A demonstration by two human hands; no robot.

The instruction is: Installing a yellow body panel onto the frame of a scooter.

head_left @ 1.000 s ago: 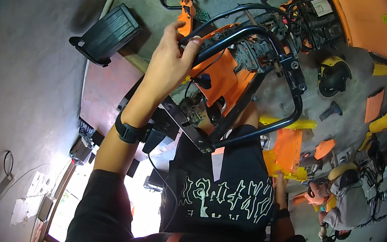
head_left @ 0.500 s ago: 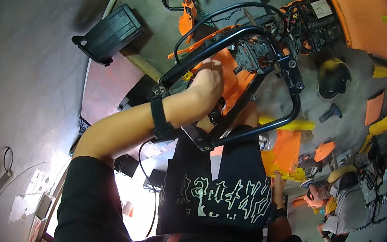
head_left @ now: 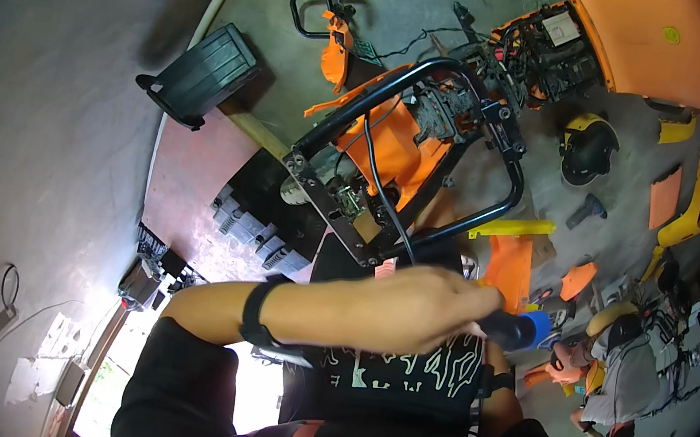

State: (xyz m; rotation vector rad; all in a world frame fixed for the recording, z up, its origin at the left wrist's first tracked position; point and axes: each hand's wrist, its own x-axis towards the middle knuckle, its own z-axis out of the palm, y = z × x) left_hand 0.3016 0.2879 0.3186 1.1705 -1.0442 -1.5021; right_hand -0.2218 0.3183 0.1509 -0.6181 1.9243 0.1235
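Low in the view my left hand (head_left: 435, 311) is closed, fingers curled round a black object with a blue end (head_left: 522, 330), its type unclear. A black cable (head_left: 384, 197) hangs through the black tubular frame (head_left: 484, 219) and runs down behind this hand. Inside that frame are an orange plastic panel (head_left: 395, 153) and dark mechanical parts (head_left: 441, 111). My right forearm (head_left: 499, 400) comes up from the lower right; its hand is hidden behind my left hand and that object. Orange and yellow panels (head_left: 510, 259) lie just above the hands.
A dark bin (head_left: 205, 69) stands by the left wall. A partly stripped orange machine (head_left: 641, 54) is at upper right. A helmet (head_left: 587, 153) and loose panels (head_left: 693, 209) lie right. Another person (head_left: 622, 382) crouches at lower right among parts and cables.
My left hand has come down and right, away from the frame to beside my right hand, with the black-and-blue object now showing. The cable that looped over the frame now hangs down through it.
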